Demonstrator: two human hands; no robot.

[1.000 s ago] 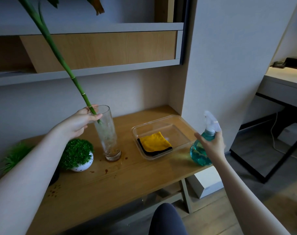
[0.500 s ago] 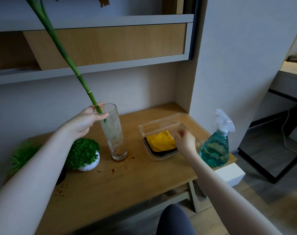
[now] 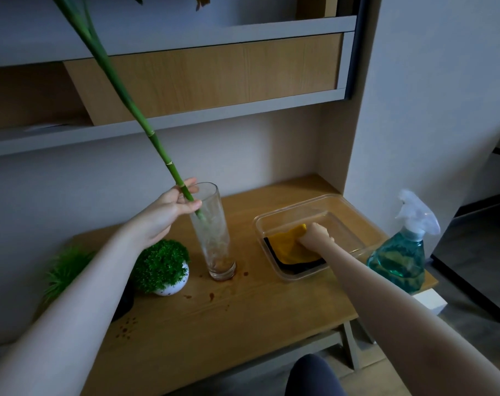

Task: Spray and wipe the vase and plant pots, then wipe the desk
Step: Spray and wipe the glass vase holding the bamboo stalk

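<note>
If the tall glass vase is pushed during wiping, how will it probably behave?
The vase is tall and narrow on a small base, so it probably tips easily. The long leaning stem adds leverage; the left hand steadies it. Clear glass is likely fragile and slippery once sprayed.

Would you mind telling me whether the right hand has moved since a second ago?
Yes. The right hand left the spray bottle and went leftward into the clear tray, where it now grips the yellow cloth.

One glass vase (image 3: 211, 232), two potted plants (image 3: 161, 267) (image 3: 63, 270), one spray bottle (image 3: 400, 252), one tray (image 3: 274, 224), one cloth (image 3: 288, 244).
</note>
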